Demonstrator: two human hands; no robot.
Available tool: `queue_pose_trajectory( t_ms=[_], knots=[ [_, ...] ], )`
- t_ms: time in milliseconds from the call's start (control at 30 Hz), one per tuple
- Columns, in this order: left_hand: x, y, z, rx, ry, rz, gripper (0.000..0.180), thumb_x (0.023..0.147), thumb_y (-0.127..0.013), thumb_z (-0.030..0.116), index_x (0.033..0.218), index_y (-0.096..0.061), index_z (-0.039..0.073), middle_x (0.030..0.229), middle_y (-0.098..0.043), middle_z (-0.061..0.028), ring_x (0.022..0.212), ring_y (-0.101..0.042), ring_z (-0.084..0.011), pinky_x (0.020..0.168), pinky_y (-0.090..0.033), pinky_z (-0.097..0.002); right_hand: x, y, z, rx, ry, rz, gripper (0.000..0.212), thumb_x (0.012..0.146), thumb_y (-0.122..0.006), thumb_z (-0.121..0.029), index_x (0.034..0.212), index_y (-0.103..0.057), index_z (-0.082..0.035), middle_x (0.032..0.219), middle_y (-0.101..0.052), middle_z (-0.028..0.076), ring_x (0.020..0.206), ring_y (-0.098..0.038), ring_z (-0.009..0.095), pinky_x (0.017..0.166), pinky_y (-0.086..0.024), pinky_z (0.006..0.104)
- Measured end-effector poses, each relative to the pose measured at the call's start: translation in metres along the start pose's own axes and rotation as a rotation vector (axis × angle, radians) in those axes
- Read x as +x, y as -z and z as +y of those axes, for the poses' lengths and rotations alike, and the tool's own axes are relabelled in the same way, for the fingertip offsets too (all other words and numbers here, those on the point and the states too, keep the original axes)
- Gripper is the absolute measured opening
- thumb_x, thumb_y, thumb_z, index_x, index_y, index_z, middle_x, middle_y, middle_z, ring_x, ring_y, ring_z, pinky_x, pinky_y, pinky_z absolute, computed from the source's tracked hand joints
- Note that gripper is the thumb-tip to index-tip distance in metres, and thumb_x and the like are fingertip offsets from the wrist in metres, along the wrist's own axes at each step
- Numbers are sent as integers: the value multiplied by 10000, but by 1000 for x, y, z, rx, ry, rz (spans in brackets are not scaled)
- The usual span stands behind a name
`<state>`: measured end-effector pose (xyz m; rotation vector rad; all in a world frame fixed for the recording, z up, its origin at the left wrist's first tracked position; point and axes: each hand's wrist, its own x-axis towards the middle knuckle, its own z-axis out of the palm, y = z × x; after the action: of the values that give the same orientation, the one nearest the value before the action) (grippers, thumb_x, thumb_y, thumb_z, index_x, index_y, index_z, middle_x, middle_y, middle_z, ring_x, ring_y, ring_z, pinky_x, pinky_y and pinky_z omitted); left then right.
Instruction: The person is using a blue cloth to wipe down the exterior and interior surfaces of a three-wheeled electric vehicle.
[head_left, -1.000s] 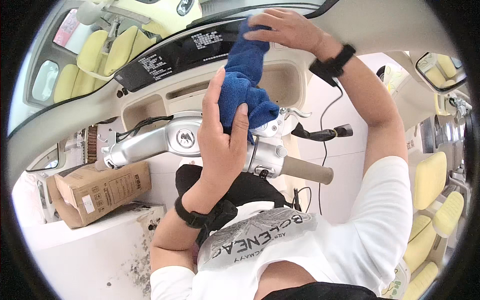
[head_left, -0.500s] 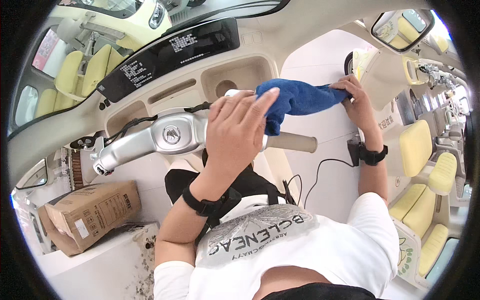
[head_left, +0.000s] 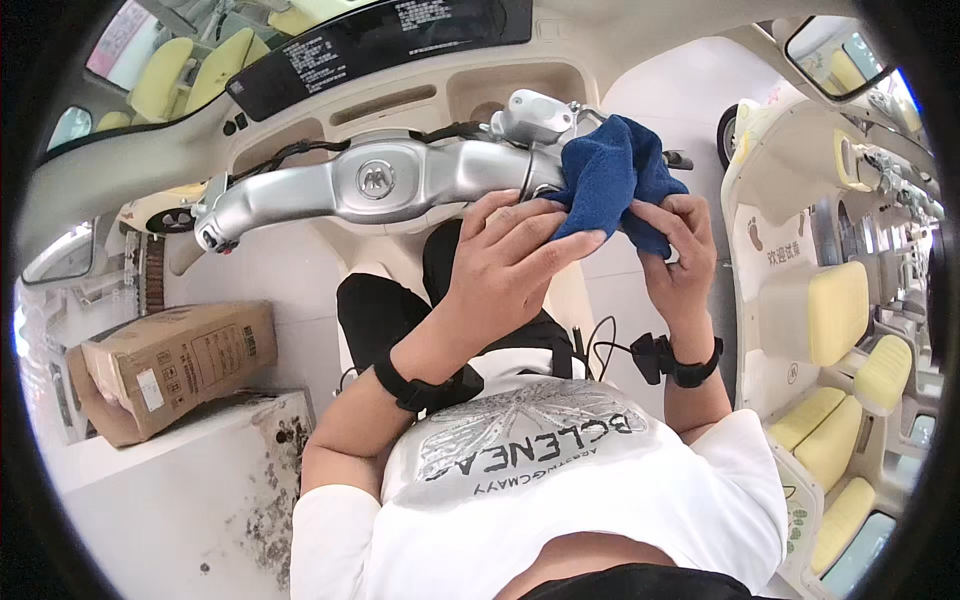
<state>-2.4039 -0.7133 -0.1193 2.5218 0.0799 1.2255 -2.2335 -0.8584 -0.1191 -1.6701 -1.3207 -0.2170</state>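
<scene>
A bunched blue cloth (head_left: pixel 605 180) lies draped over the right end of the silver handlebar (head_left: pixel 375 180), hiding most of that grip. The dark tip of a lever shows past its right side. My left hand (head_left: pixel 510 250) grips the cloth's lower left edge, fingers pressed against it beside the bar. On the other side, my right hand (head_left: pixel 682 245) has its fingers curled round the lower right part, thumb and forefinger pinching a fold. A silver brake reservoir (head_left: pixel 535 115) stands on the bar just left of the cloth.
Beyond the handlebar is a cream dashboard with storage pockets (head_left: pixel 385 105) and a dark screen strip (head_left: pixel 400 40). A cardboard box (head_left: pixel 185 360) sits on a stained white surface (head_left: pixel 170 510) at left. Cream vehicles with yellow seats (head_left: pixel 835 315) stand to the right, below a mirror (head_left: pixel 838 55).
The cloth, stretched out to the right before, is now gathered over the right grip. My right hand has come in and down toward my left hand. The view has shifted.
</scene>
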Motion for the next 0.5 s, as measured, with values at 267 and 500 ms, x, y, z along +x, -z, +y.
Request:
queue_pose_trajectory(
  t_ms=[267, 500],
  knots=[
    [-29, 0, -7, -130, 25, 7, 430, 717, -677, -19, 1093, -710, 187, 934, -674, -45, 917, -634, -240, 829, -466, -379, -55, 8, 14, -71, 36, 8, 375, 612, -673, 95, 956, -706, -51, 834, -547, 93, 773, -545, 245, 671, -451, 325],
    [-79, 20, -25, -430, 286, 6, 472, 679, -704, -74, 1103, -699, 133, 946, -666, -107, 846, -636, -277, 728, -510, -360, -85, 10, 0, 60, 65, -189, 272, 659, -614, 59, 903, -655, -54, 821, -540, 108, 730, -527, 234, 652, -417, 310]
  ],
)
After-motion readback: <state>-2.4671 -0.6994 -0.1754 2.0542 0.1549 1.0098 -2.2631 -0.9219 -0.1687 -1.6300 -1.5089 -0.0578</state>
